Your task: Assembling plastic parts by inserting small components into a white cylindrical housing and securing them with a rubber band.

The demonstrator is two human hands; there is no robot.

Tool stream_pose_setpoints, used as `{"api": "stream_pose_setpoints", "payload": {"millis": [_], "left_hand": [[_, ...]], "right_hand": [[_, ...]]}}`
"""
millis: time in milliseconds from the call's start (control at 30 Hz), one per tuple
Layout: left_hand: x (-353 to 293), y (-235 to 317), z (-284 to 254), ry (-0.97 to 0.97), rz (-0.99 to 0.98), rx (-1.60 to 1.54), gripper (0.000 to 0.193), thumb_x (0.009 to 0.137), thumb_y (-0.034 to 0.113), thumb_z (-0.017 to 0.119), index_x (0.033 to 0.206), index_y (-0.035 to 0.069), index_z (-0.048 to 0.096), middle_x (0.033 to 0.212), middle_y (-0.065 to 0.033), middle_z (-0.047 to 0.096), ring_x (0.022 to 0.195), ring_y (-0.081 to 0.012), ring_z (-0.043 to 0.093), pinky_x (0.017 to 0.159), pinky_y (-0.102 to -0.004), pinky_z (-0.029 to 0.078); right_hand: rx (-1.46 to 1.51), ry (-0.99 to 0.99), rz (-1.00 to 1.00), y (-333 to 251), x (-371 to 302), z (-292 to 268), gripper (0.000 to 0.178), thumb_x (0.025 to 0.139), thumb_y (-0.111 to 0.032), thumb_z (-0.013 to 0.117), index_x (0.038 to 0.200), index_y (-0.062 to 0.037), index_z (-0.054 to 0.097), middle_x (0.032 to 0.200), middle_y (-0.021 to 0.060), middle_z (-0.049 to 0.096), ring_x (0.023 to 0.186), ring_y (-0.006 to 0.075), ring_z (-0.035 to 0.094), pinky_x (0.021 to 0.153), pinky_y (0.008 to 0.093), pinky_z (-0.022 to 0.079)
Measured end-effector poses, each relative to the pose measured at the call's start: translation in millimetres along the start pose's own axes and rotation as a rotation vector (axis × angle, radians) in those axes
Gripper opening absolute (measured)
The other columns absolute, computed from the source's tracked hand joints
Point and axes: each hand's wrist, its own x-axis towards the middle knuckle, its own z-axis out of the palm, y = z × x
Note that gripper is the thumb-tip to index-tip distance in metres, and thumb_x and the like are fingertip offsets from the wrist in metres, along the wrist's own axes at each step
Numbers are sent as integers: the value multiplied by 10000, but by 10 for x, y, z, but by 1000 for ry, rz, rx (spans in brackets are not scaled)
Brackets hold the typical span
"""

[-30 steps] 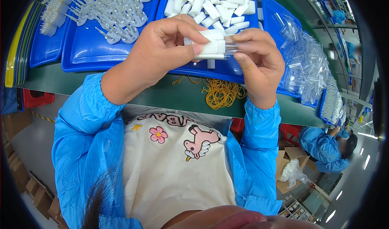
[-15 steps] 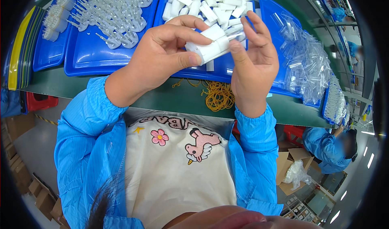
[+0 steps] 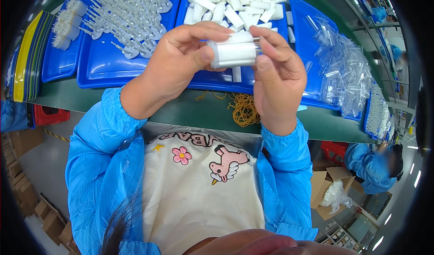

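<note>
Our white piece [image 3: 236, 54], held up over the green bench [image 3: 194, 112]
Far left we've got a stack of yellow-edged trays [image 3: 21, 60], then a small blue tray [image 3: 55, 69] with white bundles [image 3: 68, 22], then a big one [image 3: 106, 70] full of spiky, shiny parts [image 3: 129, 13]. Our left hand [image 3: 174, 58] pinches the chunky piece, thumb and fingers on its see-through left end. Middle tray [image 3: 205, 82]: smooth white blocks [image 3: 237, 4], with stringy yellow bands [image 3: 245, 112] below. Our right hand [image 3: 278, 70] has bent fingertips at the piece's slim stems; can't tell if they're pinching. Right tray [image 3: 296, 13]: glossy clear tubes [image 3: 346, 70].
</note>
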Motion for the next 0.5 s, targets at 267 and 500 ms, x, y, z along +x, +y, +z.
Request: {"api": "stream_pose_setpoints", "payload": {"millis": [267, 500], "left_hand": [[-40, 189, 29, -20, -231, -74, 385, 904, 431, 626, 1095, 104, 565, 1256, -121, 527, 1066, -236, 623, 761, -276, 590], [-29, 177, 40, -84, -263, -90, 390, 893, 434, 639, 1080, 100, 566, 1228, -132, 548, 1062, -251, 631, 747, -290, 598]], "right_hand": [[-414, -162, -322, -175, 89, -95, 166, 812, 37, 682, 971, 17, 642, 1088, 193, 643, 992, 259, 638, 840, 350, 535], [-704, -288, -506, -260, 116, -125, 220, 728, -11, 742, 932, -33, 661, 1072, 173, 657, 899, 270, 648, 721, 332, 537]]}}
